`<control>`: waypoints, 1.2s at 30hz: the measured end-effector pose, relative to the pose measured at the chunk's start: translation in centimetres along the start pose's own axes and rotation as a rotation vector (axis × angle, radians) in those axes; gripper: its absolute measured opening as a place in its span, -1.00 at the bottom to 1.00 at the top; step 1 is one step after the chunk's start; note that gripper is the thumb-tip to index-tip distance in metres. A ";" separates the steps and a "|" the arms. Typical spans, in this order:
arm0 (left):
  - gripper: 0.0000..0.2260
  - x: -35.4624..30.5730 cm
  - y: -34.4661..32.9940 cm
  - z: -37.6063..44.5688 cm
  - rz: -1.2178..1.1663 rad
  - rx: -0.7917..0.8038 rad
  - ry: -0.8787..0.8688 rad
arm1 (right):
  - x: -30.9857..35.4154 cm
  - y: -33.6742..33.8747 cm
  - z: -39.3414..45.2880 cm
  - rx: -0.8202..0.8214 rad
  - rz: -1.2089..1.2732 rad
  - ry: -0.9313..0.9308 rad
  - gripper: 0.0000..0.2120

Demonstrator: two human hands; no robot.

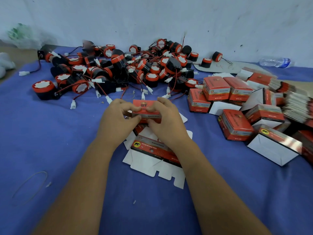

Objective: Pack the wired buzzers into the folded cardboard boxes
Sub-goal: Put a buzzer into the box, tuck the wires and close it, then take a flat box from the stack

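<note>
Both my hands hold one red cardboard box (pixel 146 106) above the blue cloth, at the middle of the view. My left hand (pixel 116 119) grips its left end and my right hand (pixel 165 119) grips its right end, thumbs and fingertips pinching the box's near face. Under my hands lie flat, unfolded box blanks (pixel 152 160), red print and white flaps showing. A large pile of black-and-red wired buzzers (pixel 118 70) with red-black leads and white plugs spreads across the back of the cloth.
Folded red boxes (pixel 235 126) lie heaped at the right, some with open white ends, beside a stack of flat blanks (pixel 298 106). A water bottle (pixel 276 62) lies by the wall at the back right. A rubber band (pixel 32 184) lies at the front left.
</note>
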State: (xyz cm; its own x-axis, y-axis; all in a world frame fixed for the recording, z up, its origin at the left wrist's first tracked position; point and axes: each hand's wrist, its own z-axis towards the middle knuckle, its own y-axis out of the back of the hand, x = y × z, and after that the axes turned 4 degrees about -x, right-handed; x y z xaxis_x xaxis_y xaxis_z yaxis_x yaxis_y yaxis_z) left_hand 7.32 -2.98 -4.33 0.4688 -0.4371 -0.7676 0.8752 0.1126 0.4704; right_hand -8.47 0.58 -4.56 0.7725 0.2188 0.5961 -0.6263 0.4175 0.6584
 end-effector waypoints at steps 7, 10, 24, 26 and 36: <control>-0.67 -1.1 -0.6 -0.1 -0.224 0.070 -0.021 | -1.5 3.2 0.4 0.010 0.062 -0.110 -0.44; -0.50 -1.3 -0.8 -0.1 -0.278 0.138 0.000 | -1.9 3.6 0.4 0.004 -0.026 -0.095 -0.44; -0.23 -1.2 -3.1 -0.8 0.338 0.428 -0.128 | -3.3 5.6 0.1 -0.369 -0.620 -0.158 -0.69; -0.36 -0.9 -2.5 -0.4 0.309 0.380 -0.095 | -2.7 4.9 0.1 -0.236 -0.526 -0.003 -0.60; -0.67 1.1 -0.6 0.7 0.322 0.065 0.098 | -1.8 3.6 -0.1 -0.152 -0.579 0.006 -0.76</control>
State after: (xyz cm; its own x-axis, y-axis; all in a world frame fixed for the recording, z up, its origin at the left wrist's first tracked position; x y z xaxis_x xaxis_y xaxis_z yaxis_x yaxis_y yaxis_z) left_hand 7.21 -4.12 -5.19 0.7320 -0.3004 -0.6115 0.6723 0.1726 0.7199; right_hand -12.10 1.80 -3.29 0.9845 -0.0777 0.1573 -0.0814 0.5920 0.8018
